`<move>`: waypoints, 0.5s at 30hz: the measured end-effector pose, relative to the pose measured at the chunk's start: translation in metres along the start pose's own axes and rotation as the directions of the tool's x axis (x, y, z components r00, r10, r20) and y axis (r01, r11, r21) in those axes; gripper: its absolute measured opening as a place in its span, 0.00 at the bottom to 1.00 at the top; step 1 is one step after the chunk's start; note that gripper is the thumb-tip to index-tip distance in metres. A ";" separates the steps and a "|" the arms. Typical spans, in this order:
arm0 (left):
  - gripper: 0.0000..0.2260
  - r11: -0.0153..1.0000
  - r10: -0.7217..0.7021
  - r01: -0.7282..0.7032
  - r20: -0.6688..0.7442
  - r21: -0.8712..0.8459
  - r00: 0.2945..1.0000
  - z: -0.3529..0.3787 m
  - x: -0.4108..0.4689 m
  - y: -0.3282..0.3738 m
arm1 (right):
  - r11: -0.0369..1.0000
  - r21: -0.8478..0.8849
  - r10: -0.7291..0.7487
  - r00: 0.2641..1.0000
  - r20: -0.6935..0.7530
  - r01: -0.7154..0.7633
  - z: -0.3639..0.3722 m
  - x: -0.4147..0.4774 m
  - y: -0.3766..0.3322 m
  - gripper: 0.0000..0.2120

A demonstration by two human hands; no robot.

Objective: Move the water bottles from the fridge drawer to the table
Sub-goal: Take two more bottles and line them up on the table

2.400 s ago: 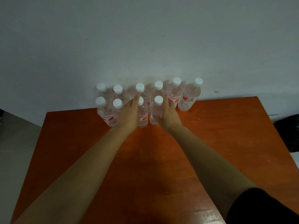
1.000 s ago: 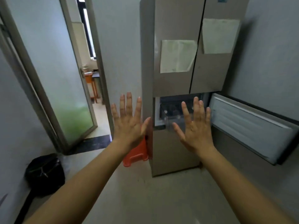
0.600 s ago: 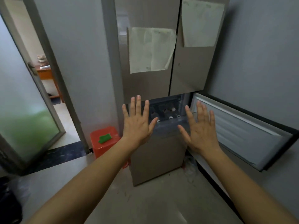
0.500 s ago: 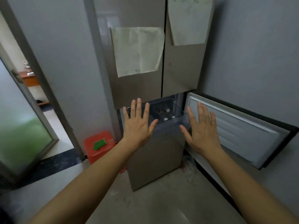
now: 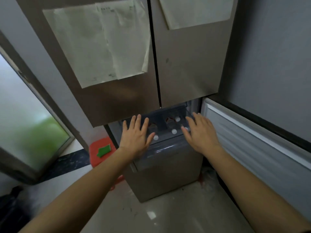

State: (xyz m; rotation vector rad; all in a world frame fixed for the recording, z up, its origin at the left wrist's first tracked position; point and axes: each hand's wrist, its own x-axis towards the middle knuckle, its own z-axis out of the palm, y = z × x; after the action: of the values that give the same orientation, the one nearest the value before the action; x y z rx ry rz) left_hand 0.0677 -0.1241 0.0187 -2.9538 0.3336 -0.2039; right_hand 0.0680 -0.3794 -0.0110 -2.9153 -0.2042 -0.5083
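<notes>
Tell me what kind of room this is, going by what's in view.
Probably a small kitchen or pantry corner indoors, though that is a guess. A tall fridge with papers stuck on its doors stands against a grey wall, its drawer pulled open with bottle caps showing, beside a frosted glass door.

Both hands, left (image 5: 136, 137) and right (image 5: 200, 133), hover spread over the bottle-filled fridge drawer (image 5: 166, 145).

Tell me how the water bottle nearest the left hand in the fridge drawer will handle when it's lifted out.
The bottle stands upright with only its white cap clear, so a grip would likely start at the neck. It sits in the open fridge drawer, so it is probably cold, maybe damp and slippery. If full, it should feel fairly heavy for its size. The left hand is open beside it.
</notes>
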 end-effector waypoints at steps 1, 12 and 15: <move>0.32 1.000 -0.020 0.019 0.008 0.007 1.000 0.003 0.008 0.002 | 0.999 0.010 -0.031 1.000 0.003 0.031 0.008 0.016 0.006 0.30; 0.32 0.954 -0.243 0.282 0.284 -0.102 0.927 0.095 0.048 -0.006 | 0.968 0.050 -0.247 0.909 0.336 0.245 0.108 0.100 0.000 0.27; 0.31 0.945 -0.254 0.302 0.296 -0.128 0.921 0.119 0.064 -0.014 | 0.971 0.050 -0.232 0.871 0.433 0.234 0.127 0.116 -0.007 0.27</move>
State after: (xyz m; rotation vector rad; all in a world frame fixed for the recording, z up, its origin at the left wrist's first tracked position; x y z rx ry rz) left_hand 0.1507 -0.1085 -0.0875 -3.1318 -0.1171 0.2171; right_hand 0.2162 -0.3357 -0.0871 -2.9807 -0.6211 0.1313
